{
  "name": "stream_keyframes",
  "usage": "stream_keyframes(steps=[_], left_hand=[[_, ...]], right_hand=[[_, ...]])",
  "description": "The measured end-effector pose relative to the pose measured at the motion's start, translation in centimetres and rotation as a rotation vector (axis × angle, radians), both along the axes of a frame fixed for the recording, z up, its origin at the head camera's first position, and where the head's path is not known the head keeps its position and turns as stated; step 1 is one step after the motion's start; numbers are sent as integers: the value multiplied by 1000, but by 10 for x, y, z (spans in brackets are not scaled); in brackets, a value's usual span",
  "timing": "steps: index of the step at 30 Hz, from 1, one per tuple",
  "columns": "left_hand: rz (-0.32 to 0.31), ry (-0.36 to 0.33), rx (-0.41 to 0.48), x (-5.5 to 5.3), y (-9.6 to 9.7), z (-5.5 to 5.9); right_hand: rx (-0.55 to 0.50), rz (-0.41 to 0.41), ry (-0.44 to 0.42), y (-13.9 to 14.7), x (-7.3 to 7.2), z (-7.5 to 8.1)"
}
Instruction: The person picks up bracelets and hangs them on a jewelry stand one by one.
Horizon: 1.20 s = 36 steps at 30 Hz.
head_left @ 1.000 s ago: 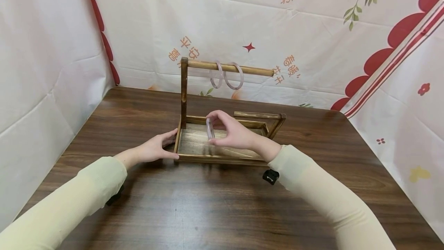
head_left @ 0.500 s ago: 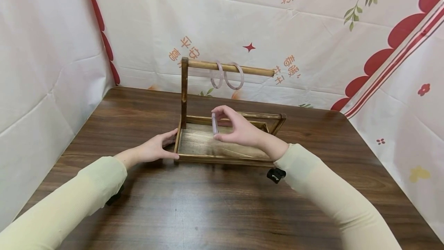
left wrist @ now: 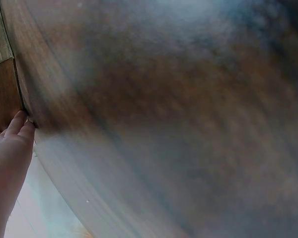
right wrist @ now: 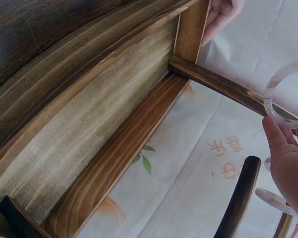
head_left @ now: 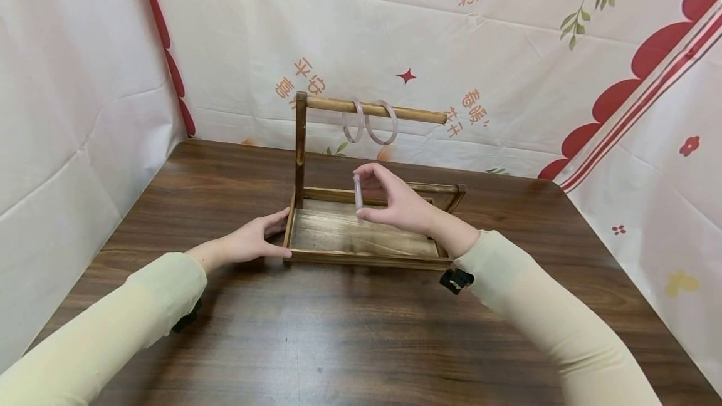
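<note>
My right hand [head_left: 403, 205] pinches a pale lilac bangle [head_left: 358, 192] between thumb and fingertips, upright above the tray of a wooden display stand [head_left: 361, 260]. In the right wrist view the same bangle [right wrist: 269, 91] shows as a translucent ring at the fingertips. Two similar bangles [head_left: 385, 142] hang side by side on the stand's upper bar [head_left: 420, 116]. My left hand [head_left: 248, 243] rests against the tray's left end, thumb at the front corner. Straight fingers [left wrist: 16, 124] touch the wood in the left wrist view.
A lower, shorter bar [head_left: 437, 188] rises from the stand's right end, partly behind my right hand. The upper bar is held by a left post [head_left: 300, 149] and its right end is free. Beneath is a dark wooden table [head_left: 338, 331]; a printed white cloth [head_left: 237, 49] hangs behind.
My right hand has moved right and slightly up with the bangle, farther from the tray's left end. The left hand, the stand and the two hanging bangles have stayed in place.
</note>
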<state>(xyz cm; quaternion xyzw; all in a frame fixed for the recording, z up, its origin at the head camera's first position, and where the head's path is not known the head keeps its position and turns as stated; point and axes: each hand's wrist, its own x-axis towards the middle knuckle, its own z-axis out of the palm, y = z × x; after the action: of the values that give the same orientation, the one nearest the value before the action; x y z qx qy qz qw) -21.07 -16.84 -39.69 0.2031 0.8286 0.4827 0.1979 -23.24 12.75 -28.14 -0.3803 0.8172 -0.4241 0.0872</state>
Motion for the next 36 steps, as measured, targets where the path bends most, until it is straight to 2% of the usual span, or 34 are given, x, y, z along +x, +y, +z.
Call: stream_keyframes(steps=[16,23,31,36], left_hand=[[-3,4,13,0,0,1],[-27,52,-9,3,1,3],[-2,24,17,3,2,3],[-1,22,4,3,2,4]], right_hand=[[-32,-41,-3,19,1,14],[-78,-58,-20,30,-1,19],[-76,-114,-39,41,-4,23],[-130,-124,-41,48,-6,26]])
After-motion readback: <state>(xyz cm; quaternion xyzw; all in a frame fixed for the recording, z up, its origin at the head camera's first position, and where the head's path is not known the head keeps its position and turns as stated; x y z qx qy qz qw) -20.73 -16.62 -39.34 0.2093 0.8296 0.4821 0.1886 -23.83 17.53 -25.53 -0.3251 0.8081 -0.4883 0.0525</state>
